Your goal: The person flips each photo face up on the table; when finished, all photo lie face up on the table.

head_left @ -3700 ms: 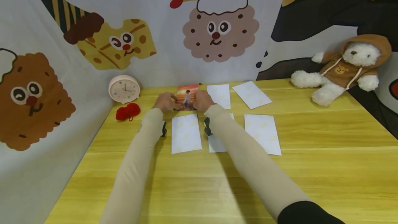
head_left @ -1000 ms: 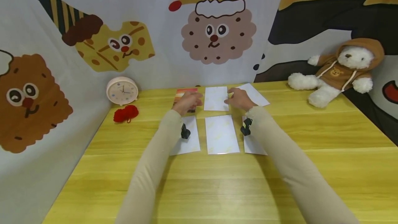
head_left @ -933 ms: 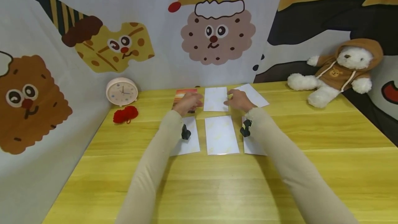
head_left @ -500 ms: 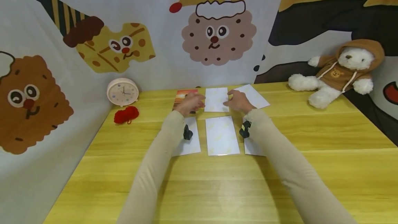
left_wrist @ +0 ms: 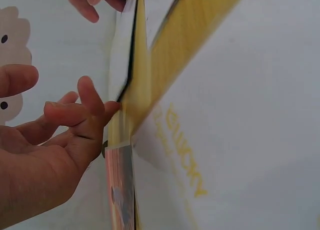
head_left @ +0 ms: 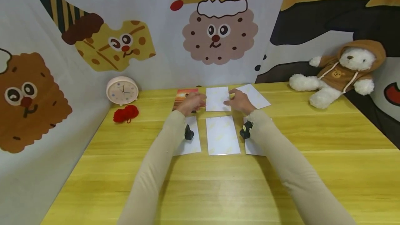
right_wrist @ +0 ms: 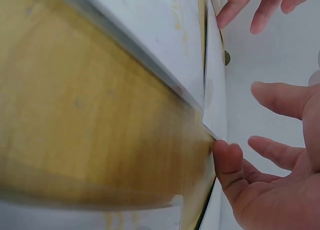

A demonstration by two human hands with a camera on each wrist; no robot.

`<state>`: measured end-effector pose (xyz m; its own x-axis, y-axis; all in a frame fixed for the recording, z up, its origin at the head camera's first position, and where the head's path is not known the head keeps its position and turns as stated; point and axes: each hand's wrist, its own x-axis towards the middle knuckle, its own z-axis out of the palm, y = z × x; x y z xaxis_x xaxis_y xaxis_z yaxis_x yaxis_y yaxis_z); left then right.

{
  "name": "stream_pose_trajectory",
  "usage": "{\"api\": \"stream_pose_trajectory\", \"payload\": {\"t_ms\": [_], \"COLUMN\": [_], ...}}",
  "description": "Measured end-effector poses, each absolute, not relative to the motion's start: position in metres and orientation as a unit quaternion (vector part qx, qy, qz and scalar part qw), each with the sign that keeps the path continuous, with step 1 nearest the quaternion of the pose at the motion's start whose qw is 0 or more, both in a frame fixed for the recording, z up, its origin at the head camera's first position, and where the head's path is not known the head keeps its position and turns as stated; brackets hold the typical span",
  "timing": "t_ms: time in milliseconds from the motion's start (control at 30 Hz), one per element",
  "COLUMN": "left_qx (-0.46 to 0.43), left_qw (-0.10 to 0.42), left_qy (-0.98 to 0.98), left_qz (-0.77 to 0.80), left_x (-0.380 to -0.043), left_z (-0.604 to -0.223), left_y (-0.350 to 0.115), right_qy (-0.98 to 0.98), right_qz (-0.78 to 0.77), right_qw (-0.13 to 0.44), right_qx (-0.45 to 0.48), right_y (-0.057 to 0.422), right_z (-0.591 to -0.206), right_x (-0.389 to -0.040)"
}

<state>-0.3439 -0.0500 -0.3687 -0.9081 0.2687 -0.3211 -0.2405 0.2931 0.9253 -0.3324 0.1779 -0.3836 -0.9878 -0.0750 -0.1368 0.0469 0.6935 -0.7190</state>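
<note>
A white card [head_left: 217,99] lies flat in the back row, patterned side up, with one hand at each side. My left hand [head_left: 192,103] is at its left edge; in the left wrist view a fingertip touches the card's corner and the other fingers stay loosely spread. At the right edge is my right hand [head_left: 240,100], its fingertip against the near corner in the right wrist view, thumb and fingers apart. Neither hand grips the card. Partly under my left hand lies a sunset photo [head_left: 183,94], picture side up.
A tilted white card [head_left: 254,96] lies behind my right hand. In front are more white cards, the middle one [head_left: 223,135] fully visible, the outer ones partly covered by my forearms. A clock [head_left: 122,90] and red yarn [head_left: 125,114] stand left, a teddy bear [head_left: 339,72] right.
Earlier both hands held the photo at the back left; it now lies released there. Both hands have shifted right to the back middle card. Over the last second they have hardly moved.
</note>
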Motion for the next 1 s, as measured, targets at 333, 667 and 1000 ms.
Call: {"api": "stream_pose_trajectory", "payload": {"t_ms": [333,667,1000], "left_qx": [0.004,0.002,0.032], "left_qw": [0.185,0.172,0.17], "left_qy": [0.757,0.723,0.705], "left_qz": [0.626,0.669,0.688], "left_x": [-0.347,-0.35,-0.351], "left_z": [-0.371,-0.373,-0.371], "left_y": [-0.051,-0.05,-0.044], "right_qy": [0.94,0.961,0.958], "right_qz": [-0.333,-0.243,-0.247], "right_qw": [0.046,0.089,0.1], "right_qx": [-0.049,-0.097,-0.101], "right_y": [0.171,0.151,0.148], "right_z": [-0.384,-0.37,-0.366], "right_x": [-0.335,-0.328,-0.328]}}
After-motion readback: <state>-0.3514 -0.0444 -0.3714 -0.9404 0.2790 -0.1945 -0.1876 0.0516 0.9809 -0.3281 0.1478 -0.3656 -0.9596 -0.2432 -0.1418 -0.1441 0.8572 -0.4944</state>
